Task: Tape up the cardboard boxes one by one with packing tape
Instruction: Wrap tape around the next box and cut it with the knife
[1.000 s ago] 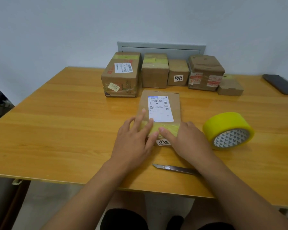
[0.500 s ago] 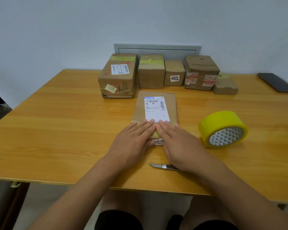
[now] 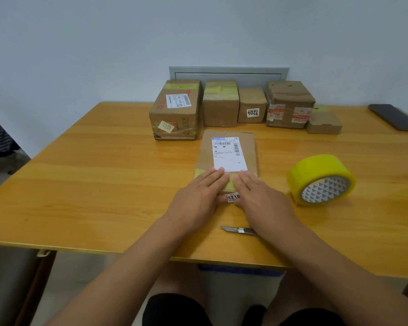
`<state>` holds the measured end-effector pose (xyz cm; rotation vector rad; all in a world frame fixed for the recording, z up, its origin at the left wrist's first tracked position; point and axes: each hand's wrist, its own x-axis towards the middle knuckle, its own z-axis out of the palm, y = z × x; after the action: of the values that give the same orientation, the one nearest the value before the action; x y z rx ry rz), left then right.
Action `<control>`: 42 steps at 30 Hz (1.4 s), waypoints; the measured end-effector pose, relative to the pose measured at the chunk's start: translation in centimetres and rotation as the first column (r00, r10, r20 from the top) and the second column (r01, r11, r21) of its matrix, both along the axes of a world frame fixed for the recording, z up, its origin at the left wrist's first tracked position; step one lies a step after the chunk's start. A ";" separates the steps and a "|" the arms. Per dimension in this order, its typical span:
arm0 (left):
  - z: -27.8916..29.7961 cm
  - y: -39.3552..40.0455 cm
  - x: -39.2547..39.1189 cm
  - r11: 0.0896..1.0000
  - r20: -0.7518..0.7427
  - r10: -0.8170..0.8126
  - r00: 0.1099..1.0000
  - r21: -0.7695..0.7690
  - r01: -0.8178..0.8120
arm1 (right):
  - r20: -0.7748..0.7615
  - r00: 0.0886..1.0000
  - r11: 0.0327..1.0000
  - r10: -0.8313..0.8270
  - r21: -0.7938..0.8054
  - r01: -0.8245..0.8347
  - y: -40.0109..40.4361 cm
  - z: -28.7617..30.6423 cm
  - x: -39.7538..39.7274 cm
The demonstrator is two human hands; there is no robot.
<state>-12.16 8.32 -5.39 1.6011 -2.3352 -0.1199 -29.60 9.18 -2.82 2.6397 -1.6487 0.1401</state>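
Observation:
A flat cardboard box (image 3: 251,147) with a white shipping label lies in the middle of the wooden table (image 3: 92,184). A strip of yellow tape (image 3: 230,182) crosses its near end. My left hand (image 3: 198,196) and my right hand (image 3: 259,196) lie side by side with straight fingers, pressing flat on that taped end. A sticker reading 1218 shows between them on the box's front edge. The yellow roll of packing tape (image 3: 320,178) lies on its side to the right, clear of both hands.
Several taped cardboard boxes (image 3: 219,104) stand in a row at the back by the wall. A small utility knife (image 3: 237,229) lies by my right wrist. A dark phone (image 3: 395,116) lies at the far right. The table's near edge is just below my forearms.
My hands drew together from a spread position and now press side by side on the taped near end. The box and the tape roll have not moved.

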 end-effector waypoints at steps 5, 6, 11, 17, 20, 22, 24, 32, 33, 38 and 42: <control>0.1 0.0 0.0 1.000 -0.010 0.008 1.000 0.005 -0.008 | 0.042 0.999 1.000 0.010 -0.010 -0.010 -0.4 -0.4 0.0; 0.2 0.1 -0.1 1.000 -0.013 0.006 1.000 0.019 -0.006 | 0.052 0.999 1.000 0.000 -0.005 0.000 -0.4 -0.5 0.1; 0.6 0.2 -0.4 0.998 0.028 0.011 1.000 0.059 -0.013 | 0.067 0.998 0.999 -0.003 -0.044 0.006 -0.1 -1.0 0.0; 1.3 1.5 -0.7 0.999 0.088 0.040 0.995 0.030 -0.043 | 0.069 0.997 0.997 0.021 -0.077 -0.016 0.8 -0.2 -0.3; 2.1 4.0 -0.3 0.998 0.189 0.065 0.980 0.008 -0.067 | 0.043 0.996 0.984 0.080 -0.166 -0.072 2.5 -0.3 -0.5; 2.3 5.6 0.4 0.994 0.239 0.081 0.968 -0.090 -0.061 | 0.043 0.987 0.958 0.153 -0.252 -0.137 3.4 -0.2 -0.2; 2.4 7.1 1.6 0.975 0.272 0.082 0.959 -0.220 -0.021 | 0.064 0.975 0.920 0.213 -0.350 -0.177 3.8 0.1 0.8; 3.0 9.6 9.2 0.918 0.209 0.279 0.937 -0.344 -0.197 | 0.261 0.859 0.882 0.441 -0.306 -0.360 3.0 2.7 8.0; 2.9 9.9 10.2 0.916 0.215 0.309 0.927 -0.331 -0.228 | 0.301 0.854 0.900 0.424 -0.245 -0.360 2.6 3.1 8.6; 2.4 10.0 15.2 0.877 0.267 0.437 0.859 -0.341 -0.340 | 0.195 0.953 0.963 0.233 0.088 -0.254 -1.2 3.8 9.7; 1.9 7.3 17.9 0.856 0.260 0.501 0.826 -0.286 -0.430 | 0.036 0.987 0.941 0.154 0.299 -0.158 -4.6 3.0 10.9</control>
<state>5.76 15.65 -3.49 2.1504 -1.9892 0.5318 -18.67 4.57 0.14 2.9985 -1.5740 -0.1029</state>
